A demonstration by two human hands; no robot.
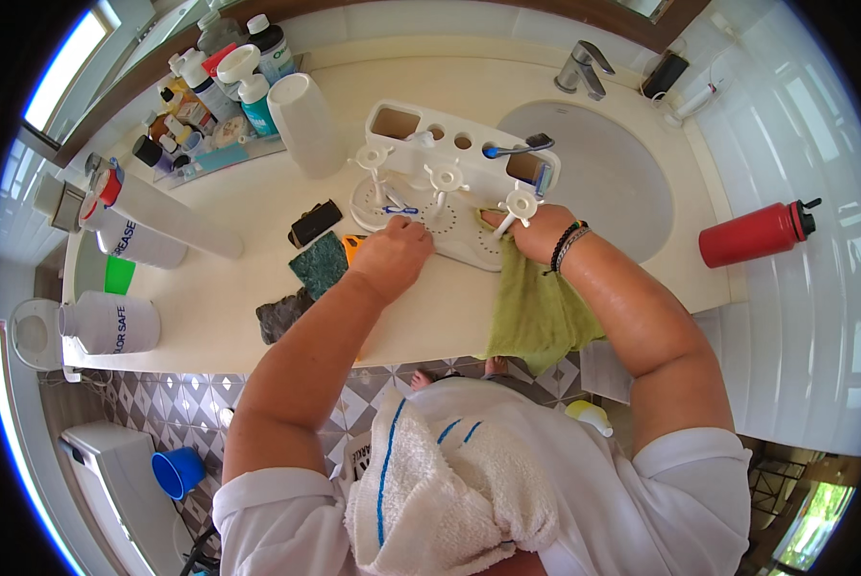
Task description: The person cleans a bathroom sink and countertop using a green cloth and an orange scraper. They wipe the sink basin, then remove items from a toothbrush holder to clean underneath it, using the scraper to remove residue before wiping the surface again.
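A white plastic holder (466, 248) with three upright prongs and round drain holes lies on the cream countertop before me. My left hand (399, 252) rests at its front left edge, fingers curled beside a small blue-and-white item (400, 210); whether it grips anything is hidden. My right hand (542, 232) holds a green cloth (538, 309) against the holder's right end, by the right prong (520, 207). The cloth hangs over the counter's front edge. Behind stands a white caddy (488, 165) with a toothbrush (520, 147) and a razor (543, 178) in its openings.
A sink (603, 173) with a metal faucet (581, 70) lies back right, a red bottle (751, 234) at the right. Left are a green scouring pad (320, 265), a dark sponge (284, 315), a black object (315, 224), a white container (303, 126) and several bottles.
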